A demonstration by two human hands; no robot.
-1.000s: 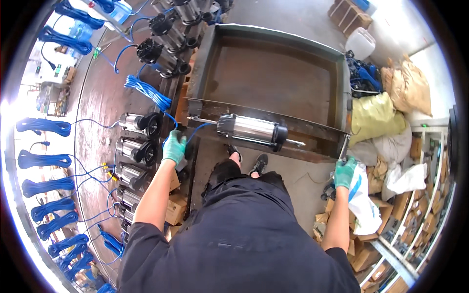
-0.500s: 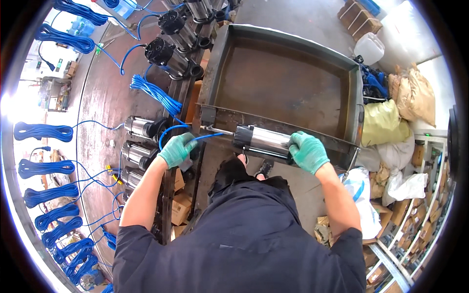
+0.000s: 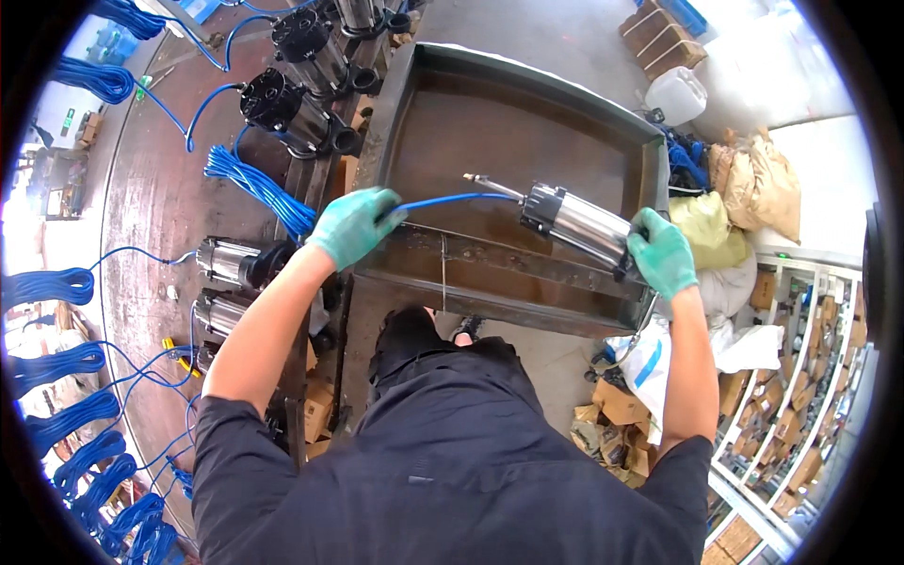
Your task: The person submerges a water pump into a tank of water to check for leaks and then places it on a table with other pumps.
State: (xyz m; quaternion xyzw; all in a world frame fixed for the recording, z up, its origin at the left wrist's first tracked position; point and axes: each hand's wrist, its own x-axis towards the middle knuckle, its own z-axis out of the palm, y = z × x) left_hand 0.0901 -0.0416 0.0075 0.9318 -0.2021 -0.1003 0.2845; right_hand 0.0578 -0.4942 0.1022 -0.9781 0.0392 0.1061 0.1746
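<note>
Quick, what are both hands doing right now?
Left hand: closed, holding the blue cable.
Right hand: closed, holding the shiny metal cylinder by its right end.

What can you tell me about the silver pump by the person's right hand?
The pump has a shiny, metallic-looking cylindrical body with black ends. A slender metallic fitting and a blue cable extend from its left end; the left hand holds the cable. The pump lies slanted on its side, right end nearer the person, over the rectangular trough. The right hand grips its right end. Whether the trough supports it is unclear.
</note>
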